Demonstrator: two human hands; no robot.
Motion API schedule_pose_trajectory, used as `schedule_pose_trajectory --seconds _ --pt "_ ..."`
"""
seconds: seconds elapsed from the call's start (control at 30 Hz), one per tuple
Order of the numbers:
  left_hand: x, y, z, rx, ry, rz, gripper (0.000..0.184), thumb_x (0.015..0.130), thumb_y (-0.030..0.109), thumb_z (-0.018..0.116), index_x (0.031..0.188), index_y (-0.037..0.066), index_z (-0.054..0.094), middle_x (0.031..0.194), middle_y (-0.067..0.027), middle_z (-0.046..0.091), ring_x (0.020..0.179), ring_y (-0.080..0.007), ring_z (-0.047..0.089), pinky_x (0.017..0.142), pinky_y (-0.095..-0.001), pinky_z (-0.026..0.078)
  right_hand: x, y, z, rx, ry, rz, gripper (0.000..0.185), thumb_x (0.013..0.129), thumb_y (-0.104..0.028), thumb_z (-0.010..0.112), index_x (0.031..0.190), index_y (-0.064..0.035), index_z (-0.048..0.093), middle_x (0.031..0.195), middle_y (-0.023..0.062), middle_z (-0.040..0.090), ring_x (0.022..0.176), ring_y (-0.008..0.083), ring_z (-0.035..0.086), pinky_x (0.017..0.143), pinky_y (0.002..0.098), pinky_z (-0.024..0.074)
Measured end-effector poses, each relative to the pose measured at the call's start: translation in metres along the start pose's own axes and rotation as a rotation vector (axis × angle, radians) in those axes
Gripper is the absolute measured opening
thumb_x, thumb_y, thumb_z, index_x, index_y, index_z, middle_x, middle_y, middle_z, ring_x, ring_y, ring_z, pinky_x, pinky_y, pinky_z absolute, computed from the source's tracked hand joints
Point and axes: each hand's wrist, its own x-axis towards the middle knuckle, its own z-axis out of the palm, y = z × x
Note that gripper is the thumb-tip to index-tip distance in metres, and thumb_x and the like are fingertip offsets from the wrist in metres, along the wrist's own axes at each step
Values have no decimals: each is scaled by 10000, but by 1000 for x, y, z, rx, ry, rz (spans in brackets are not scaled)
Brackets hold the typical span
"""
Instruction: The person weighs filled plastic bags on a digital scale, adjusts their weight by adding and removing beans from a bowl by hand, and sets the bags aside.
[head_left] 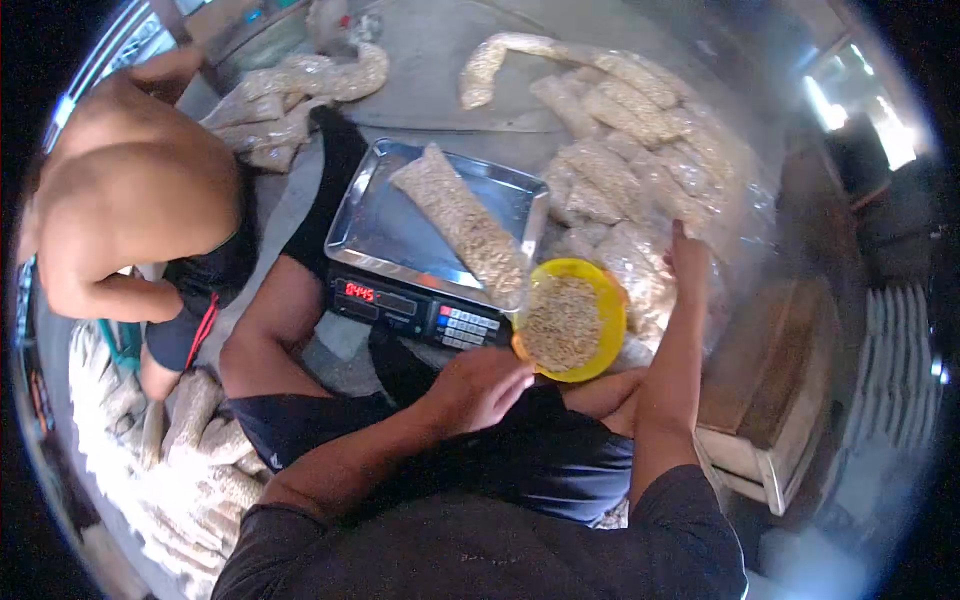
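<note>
A yellow bowl (612,345) sits low by my lap, filled with small pale pieces (562,320). At its near-left rim is my left hand (482,388), fingers curled together against the edge. My right hand (688,262) is beyond the bowl to the right, index finger stretched toward a pile of clear bags (640,180); whether it touches the plastic is unclear. In front of me a long clear bag (462,225) of the same pale pieces lies diagonally on the steel tray (365,225) of a digital scale (405,312). Its red display appears to read 0445.
A person (140,200) bends over at the left beside more filled bags (200,490). Other filled bags (290,90) lie on the floor at the back left. A wooden box (755,410) stands close on my right, with corrugated sheeting (890,370) past it.
</note>
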Motion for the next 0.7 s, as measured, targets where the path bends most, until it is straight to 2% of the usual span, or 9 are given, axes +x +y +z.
schedule_pose_trajectory --seconds 0.1,0.17,0.3,0.33,0.37,0.43,0.47,0.6,0.7 --pt "-39 -4 1 96 -225 24 137 905 159 697 992 66 645 806 -113 632 786 -332 649 691 -455 500 50 40 45 -167 180 -305 595 957 -577 565 1016 -7 724 851 215 733 858 397 717 795 519 525" --pt "-55 -10 5 142 -293 -60 211 902 204 711 1058 70 666 858 -108 667 799 -324 658 702 -450 508 55 33 52 -325 466 -554 537 953 -553 584 954 -38 739 848 200 731 846 403 714 791 514 525" --pt "-23 -8 -3 266 -173 -85 330 890 218 723 1170 65 641 1025 -127 668 902 -325 650 768 -454 512 49 -30 11 -66 496 -603 464 960 -476 604 959 -27 721 889 215 726 852 406 701 779 503 526" --pt "-8 -8 -4 319 -69 -51 427 874 223 734 1247 63 600 1130 -150 629 990 -343 623 823 -465 501 22 -52 -11 -42 541 -524 413 962 -426 626 951 -22 711 881 203 726 815 377 703 767 484 530" --pt "6 -7 -6 370 34 -8 527 859 228 744 1323 61 560 1235 -174 589 1078 -362 597 878 -475 490 26 -47 -25 16 610 -775 359 971 -374 636 940 -20 692 829 162 701 744 303 661 712 438 520" --pt "32 5 -17 484 60 -30 652 833 234 759 1404 63 496 1347 -198 509 1184 -391 533 958 -503 448 -9 -47 -68 462 498 -877 278 990 -288 641 933 -16 658 760 77 627 665 181 565 628 348 481" --pt "39 10 -21 531 75 -44 715 820 237 766 1445 65 464 1404 -211 469 1236 -406 501 998 -517 427 -65 -60 -97 825 293 -702 248 1000 -253 636 938 -13 644 741 33 577 657 132 510 598 303 451" --pt "44 3 -16 620 72 -42 750 794 249 778 1451 56 471 1457 -217 429 1320 -413 431 1091 -549 344 -148 -56 -170 804 414 -574 84 1009 -170 624 960 -103 633 729 -64 501 589 14 395 476 206 288" --pt "49 -15 -7 691 33 -27 788 767 256 780 1465 62 468 1500 -203 409 1392 -394 386 1160 -541 286 -184 -16 -209 740 516 -579 168 1006 -248 633 985 -83 655 786 -32 551 617 56 426 502 234 330"
